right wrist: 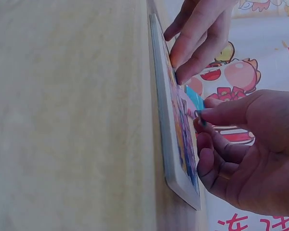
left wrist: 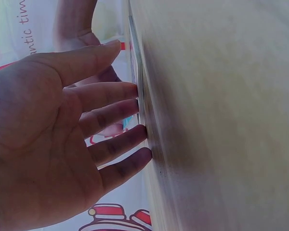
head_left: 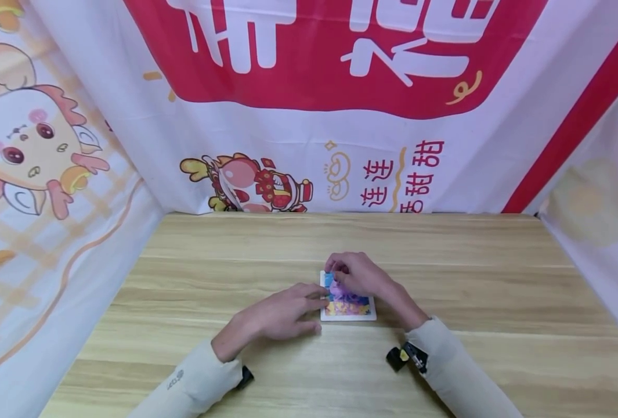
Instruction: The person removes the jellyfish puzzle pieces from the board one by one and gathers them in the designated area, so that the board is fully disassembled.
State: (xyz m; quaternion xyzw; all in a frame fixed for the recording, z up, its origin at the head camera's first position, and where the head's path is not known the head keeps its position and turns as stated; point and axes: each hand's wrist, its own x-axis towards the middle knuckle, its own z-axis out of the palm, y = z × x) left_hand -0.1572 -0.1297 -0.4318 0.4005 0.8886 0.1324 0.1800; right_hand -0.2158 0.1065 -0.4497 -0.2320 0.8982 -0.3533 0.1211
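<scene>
Two hands are at the board (head_left: 349, 318): we see the right hand (head_left: 360, 275) pinch a small piece (right wrist: 201, 117) above its far-left part; the left hand (head_left: 286, 313), fingers apart, touches its left edge.

Pale wood-grain tabletop (head_left: 497, 278), marked with streaks running side to side, a white-bordered picture board (head_left: 347, 310) laid flat upon it

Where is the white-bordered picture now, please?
In the head view, the picture lies on the table, right of the left hand, partly beneath the right hand.
</scene>
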